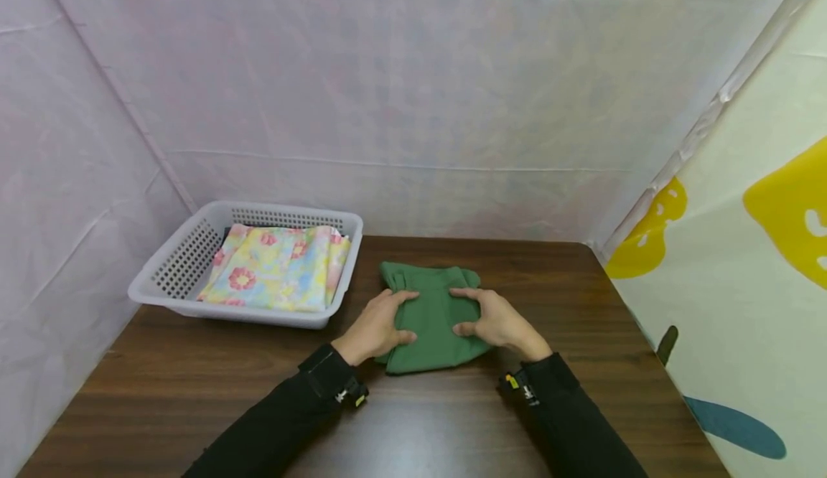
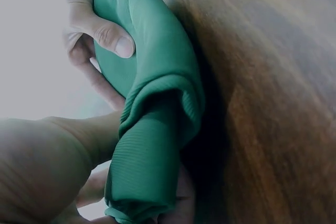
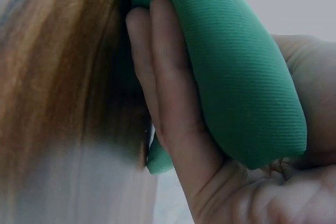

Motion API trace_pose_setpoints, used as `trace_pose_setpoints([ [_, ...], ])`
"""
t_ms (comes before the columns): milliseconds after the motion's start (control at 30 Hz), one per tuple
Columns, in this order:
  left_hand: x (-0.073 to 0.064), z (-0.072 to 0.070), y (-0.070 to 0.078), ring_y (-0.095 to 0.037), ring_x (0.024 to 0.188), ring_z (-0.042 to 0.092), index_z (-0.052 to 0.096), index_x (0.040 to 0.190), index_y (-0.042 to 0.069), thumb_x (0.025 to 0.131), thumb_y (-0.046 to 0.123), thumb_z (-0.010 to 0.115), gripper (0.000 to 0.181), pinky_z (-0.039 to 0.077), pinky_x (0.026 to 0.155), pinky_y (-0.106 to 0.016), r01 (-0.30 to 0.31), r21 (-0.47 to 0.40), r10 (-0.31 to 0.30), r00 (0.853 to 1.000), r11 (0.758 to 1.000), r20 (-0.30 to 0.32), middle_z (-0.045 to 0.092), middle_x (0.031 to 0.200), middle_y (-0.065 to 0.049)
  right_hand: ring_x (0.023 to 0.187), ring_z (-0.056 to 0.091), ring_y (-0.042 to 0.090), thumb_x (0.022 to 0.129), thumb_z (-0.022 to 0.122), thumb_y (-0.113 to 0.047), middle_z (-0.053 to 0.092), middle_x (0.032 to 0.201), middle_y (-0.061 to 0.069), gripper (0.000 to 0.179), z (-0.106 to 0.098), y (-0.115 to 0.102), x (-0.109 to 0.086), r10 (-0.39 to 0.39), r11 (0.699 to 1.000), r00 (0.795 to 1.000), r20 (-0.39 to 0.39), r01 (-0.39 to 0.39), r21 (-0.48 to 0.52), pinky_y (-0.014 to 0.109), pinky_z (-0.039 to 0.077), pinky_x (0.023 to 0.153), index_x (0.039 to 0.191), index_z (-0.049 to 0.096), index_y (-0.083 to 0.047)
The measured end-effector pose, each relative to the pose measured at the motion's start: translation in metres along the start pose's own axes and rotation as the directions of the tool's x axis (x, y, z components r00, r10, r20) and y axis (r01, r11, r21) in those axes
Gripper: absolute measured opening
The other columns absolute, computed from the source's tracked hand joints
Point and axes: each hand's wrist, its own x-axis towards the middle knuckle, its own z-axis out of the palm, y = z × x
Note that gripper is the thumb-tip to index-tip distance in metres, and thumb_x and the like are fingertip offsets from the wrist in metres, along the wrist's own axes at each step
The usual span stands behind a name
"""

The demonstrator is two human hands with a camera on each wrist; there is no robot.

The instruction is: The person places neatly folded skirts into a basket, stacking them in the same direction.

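Note:
A folded green garment of finely ribbed fabric lies near the middle of the brown table. My left hand grips its left side, the thumb and index finger spread over the top. On the opposite side my right hand holds the edge in the same way. The right wrist view shows fingers tucked along the underside of the thick green fold. In the left wrist view, one rolled end of the garment pokes out from a wider fold, and a thumb presses on the far part.
A light grey perforated plastic basket stands at the back left of the table. Inside lies a folded floral cloth in yellow, pink and blue. White sheeting hangs behind, and a patterned sheet hangs at the right.

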Motion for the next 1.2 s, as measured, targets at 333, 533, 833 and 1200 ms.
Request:
trace_pose_setpoints([
  [333,-0.002,-0.003,0.004,-0.049,0.154,0.061,0.059,0.171,0.016,0.101,0.014,0.095,0.079,0.055,0.126,-0.066,-0.055,-0.001,0.055,0.997,0.998,-0.059,0.062,0.165,-0.025,0.161,0.056,0.050,0.105,0.090,-0.016,0.049,0.181,0.026,0.076,-0.006,-0.006,-0.005,0.007,0.999,0.999,-0.034,-0.006,0.040,0.067,0.054,0.125,0.173,0.058,-0.024],
  [533,-0.006,-0.007,0.010,-0.047,0.145,0.067,0.060,0.171,0.013,0.101,0.011,0.093,0.078,0.059,0.120,-0.064,-0.096,0.022,0.098,0.990,0.995,-0.100,0.067,0.153,-0.022,0.162,0.054,0.052,0.108,0.087,-0.017,0.046,0.183,0.026,0.074,-0.011,-0.011,-0.011,-0.022,0.998,0.999,-0.036,0.024,0.050,0.068,0.053,0.126,0.175,0.056,-0.023],
  [833,-0.011,-0.024,0.024,-0.041,0.134,0.070,0.057,0.173,0.015,0.103,0.010,0.090,0.078,0.062,0.113,-0.060,-0.129,0.074,0.137,0.984,0.989,-0.115,0.067,0.147,-0.019,0.161,0.056,0.052,0.109,0.085,-0.019,0.048,0.180,0.027,0.074,-0.021,-0.017,-0.017,-0.121,0.992,0.990,-0.074,0.123,0.023,0.069,0.053,0.127,0.176,0.054,-0.019],
  [1200,-0.015,-0.062,0.034,-0.041,0.133,0.071,0.055,0.175,0.016,0.103,0.013,0.091,0.080,0.061,0.113,-0.058,-0.165,0.113,0.180,0.973,0.980,-0.143,0.068,0.148,-0.021,0.157,0.059,0.050,0.109,0.086,-0.021,0.049,0.180,0.025,0.076,-0.029,-0.037,-0.015,-0.167,0.984,0.975,-0.149,0.175,0.039,0.070,0.052,0.126,0.177,0.052,-0.021],
])
